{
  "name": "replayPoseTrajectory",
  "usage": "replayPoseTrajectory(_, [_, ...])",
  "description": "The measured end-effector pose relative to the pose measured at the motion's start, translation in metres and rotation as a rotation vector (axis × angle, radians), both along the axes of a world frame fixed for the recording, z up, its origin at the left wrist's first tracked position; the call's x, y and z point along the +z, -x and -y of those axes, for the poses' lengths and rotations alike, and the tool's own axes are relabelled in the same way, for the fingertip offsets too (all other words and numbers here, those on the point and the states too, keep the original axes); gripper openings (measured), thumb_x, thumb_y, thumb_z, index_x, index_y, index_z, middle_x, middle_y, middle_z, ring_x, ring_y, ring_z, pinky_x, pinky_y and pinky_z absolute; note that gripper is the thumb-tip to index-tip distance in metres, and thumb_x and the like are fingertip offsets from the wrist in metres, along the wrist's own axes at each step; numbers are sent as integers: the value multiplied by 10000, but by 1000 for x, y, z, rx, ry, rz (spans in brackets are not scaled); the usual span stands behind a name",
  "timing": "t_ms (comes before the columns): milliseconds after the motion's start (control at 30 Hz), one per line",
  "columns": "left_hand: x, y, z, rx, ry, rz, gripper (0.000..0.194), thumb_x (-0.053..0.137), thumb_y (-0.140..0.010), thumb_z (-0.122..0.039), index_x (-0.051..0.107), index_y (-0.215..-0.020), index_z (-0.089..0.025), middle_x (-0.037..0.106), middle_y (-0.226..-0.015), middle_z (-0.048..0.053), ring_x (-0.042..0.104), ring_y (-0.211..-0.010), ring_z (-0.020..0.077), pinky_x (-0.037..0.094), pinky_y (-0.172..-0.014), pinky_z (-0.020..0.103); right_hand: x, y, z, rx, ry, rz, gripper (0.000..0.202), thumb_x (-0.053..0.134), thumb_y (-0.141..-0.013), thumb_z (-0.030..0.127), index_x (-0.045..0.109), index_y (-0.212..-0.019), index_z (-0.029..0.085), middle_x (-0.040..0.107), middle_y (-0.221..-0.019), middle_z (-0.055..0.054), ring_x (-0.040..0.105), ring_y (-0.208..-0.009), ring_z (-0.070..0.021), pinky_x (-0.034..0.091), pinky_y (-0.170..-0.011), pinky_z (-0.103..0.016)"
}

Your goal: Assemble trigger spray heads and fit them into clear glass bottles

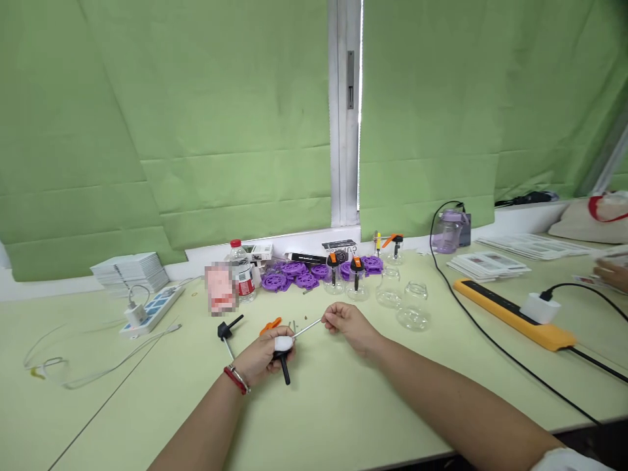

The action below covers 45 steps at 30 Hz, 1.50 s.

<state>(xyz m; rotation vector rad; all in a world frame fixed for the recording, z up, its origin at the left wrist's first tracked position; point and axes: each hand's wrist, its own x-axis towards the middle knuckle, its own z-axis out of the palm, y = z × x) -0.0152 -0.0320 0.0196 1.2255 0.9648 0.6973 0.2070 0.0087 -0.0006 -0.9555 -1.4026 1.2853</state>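
Note:
My left hand [265, 353] is closed around a black plastic part [285, 369] with a stubby handle pointing toward me. A white patch [283, 343] shows at its thumb; I cannot tell whether it is a wrap or a piece of the part. From this part a thin metal rod [307, 328] runs up to the right. My right hand [350, 327] pinches the rod's far end between thumb and fingers. Beyond the left hand lie an orange plastic piece [271, 326] and small metal bits. A similar black-headed rod [224, 330] rests to the left, partly behind the hand.
Clear glass jars [415, 307] and jars with black-and-orange tops [357, 278] stand behind, beside purple plastic discs [294, 271] and a bottle [243, 271]. Power strips lie left [152, 311] and right [515, 314]. Another person's hand [611, 271] is at far right.

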Motion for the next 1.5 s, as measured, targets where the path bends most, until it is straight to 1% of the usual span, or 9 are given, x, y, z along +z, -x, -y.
replayPoseTrajectory(133, [-8,-9,-1,12,28,-109,135,561,-732,-316,497,-739,-198,529,-564,-15,282,-383,41,124,-422,174,-15,-8,16,18,122,-135,307,692,-633,421,546,-705,161,619,-664,-22,522,-570,-106,412,-583,-261])
replayPoseTrajectory(267, [-11,-10,0,14,23,-118,116,554,-733,-311,509,-734,-205,528,-558,-15,317,-379,48,183,-466,185,-24,-5,15,-10,142,-150,333,719,-604,429,545,-700,161,619,-642,-19,517,-540,-100,409,-552,-258])
replayPoseTrajectory(533, [-19,-8,-6,5,7,-154,126,557,-727,-326,547,-745,-202,534,-536,-19,336,-371,54,275,-523,241,-22,-4,15,-25,178,-119,295,722,-613,383,552,-686,153,625,-620,-14,506,-510,-85,395,-513,-236])
replayPoseTrajectory(700, [-14,-10,-4,-4,6,-154,133,554,-734,-312,525,-703,-186,542,-535,-16,327,-358,45,277,-504,233,-19,-5,16,-1,181,-110,303,739,-589,372,547,-671,151,633,-634,-21,516,-522,-88,403,-516,-237])
replayPoseTrajectory(900, [-10,-12,-4,-12,3,-181,149,539,-737,-322,523,-690,-182,522,-515,-25,323,-347,39,283,-508,237,-19,-5,19,-17,196,49,241,642,-695,367,504,-662,171,579,-581,10,444,-458,-75,334,-441,-215])
replayPoseTrajectory(1000, [-11,-12,-4,-10,8,-190,145,546,-731,-321,524,-688,-184,530,-514,-20,324,-349,41,283,-502,233,-22,-5,18,-27,132,189,240,575,-746,363,476,-625,180,537,-543,31,383,-435,-67,285,-440,-211])
replayPoseTrajectory(1133, [-10,-12,-4,-2,19,-193,152,577,-708,-324,534,-677,-181,533,-505,-16,347,-369,53,318,-511,250,-24,-4,18,-20,47,304,326,488,-798,411,450,-567,183,478,-493,38,354,-443,-79,283,-474,-225])
replayPoseTrajectory(1333, [-14,-9,-5,-17,18,-196,144,550,-719,-321,528,-678,-185,539,-514,-18,334,-351,48,306,-494,241,-24,-6,17,28,23,339,410,411,-838,503,459,-586,183,487,-505,26,365,-458,-90,290,-485,-230])
replayPoseTrajectory(1500, [-15,-9,-6,-15,15,-190,136,543,-731,-315,535,-701,-182,542,-518,-25,318,-346,38,318,-510,261,-31,-6,14,-8,-4,320,391,473,-808,530,487,-629,183,514,-532,29,394,-474,-91,322,-512,-227])
